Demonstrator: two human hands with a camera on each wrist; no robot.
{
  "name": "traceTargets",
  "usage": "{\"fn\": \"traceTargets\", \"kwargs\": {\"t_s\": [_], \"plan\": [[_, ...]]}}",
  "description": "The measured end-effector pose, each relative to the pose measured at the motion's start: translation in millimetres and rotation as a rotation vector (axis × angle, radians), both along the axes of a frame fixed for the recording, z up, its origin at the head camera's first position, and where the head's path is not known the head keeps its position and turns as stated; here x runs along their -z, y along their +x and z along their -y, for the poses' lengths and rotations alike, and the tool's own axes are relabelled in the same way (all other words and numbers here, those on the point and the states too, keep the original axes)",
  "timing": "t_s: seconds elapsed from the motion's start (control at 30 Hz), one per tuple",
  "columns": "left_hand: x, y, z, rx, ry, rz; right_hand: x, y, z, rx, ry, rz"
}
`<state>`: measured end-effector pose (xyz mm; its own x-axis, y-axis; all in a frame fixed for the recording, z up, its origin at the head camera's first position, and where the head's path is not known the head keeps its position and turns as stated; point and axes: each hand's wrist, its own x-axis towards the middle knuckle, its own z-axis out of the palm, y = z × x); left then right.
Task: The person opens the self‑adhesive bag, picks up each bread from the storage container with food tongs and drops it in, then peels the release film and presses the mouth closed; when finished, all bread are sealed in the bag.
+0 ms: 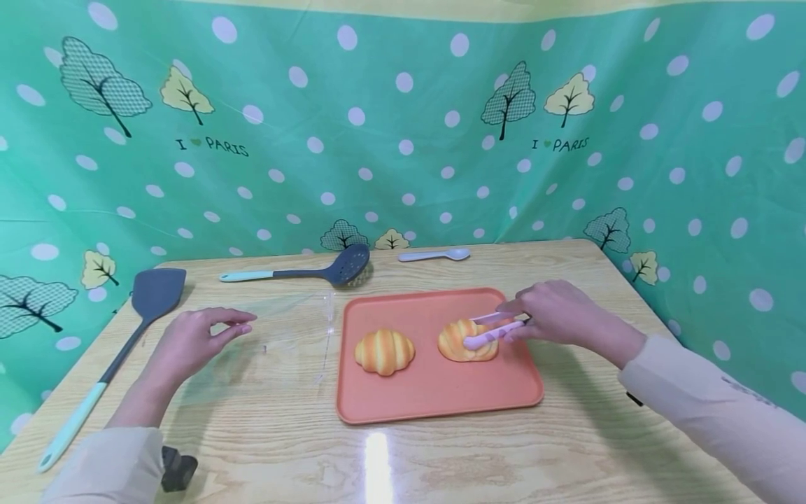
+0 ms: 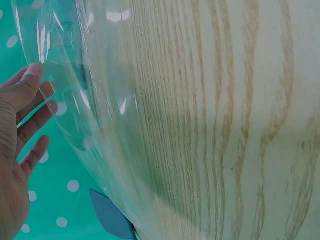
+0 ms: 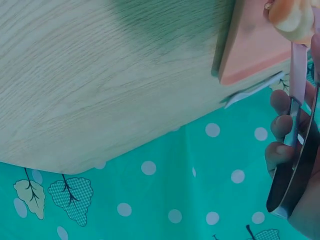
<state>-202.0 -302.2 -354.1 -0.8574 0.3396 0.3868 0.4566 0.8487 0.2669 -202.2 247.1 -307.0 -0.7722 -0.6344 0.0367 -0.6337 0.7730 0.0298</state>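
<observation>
My left hand (image 1: 192,343) pinches the edge of a clear plastic bag (image 2: 100,100) between thumb and index finger, the other fingers spread apart. The bag stretches rightward toward the tray, and its outline is faint in the head view. Tongs (image 3: 298,75) with pale purple tips and metal arms are gripped in my right hand (image 1: 557,311). Their tips straddle a croissant-shaped bread (image 1: 456,343) on the right half of a coral tray (image 1: 434,399). A second bread (image 1: 384,352) lies on the tray's left half. Whether the tongs squeeze the right bread I cannot tell.
Along the left table edge lies a dark turner (image 1: 157,294) with a mint handle. Behind the bag are a skimmer (image 1: 348,264) and, farther right, a pale spoon (image 1: 434,255). A green dotted cloth (image 1: 403,140) hangs behind the wooden table (image 1: 271,448).
</observation>
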Motion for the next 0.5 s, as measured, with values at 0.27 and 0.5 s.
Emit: {"fn": "traceTargets", "kwargs": {"t_s": [0.27, 0.5], "plan": [[0.8, -0.2, 0.6, -0.004, -0.006, 0.001, -0.6, 6.4, -5.1, 0.041, 0.01, 0.088], [0.2, -0.1, -0.1, -0.01, 0.002, 0.021, 2.3, 7.2, -6.4, 0.067, -0.086, 0.103]]}}
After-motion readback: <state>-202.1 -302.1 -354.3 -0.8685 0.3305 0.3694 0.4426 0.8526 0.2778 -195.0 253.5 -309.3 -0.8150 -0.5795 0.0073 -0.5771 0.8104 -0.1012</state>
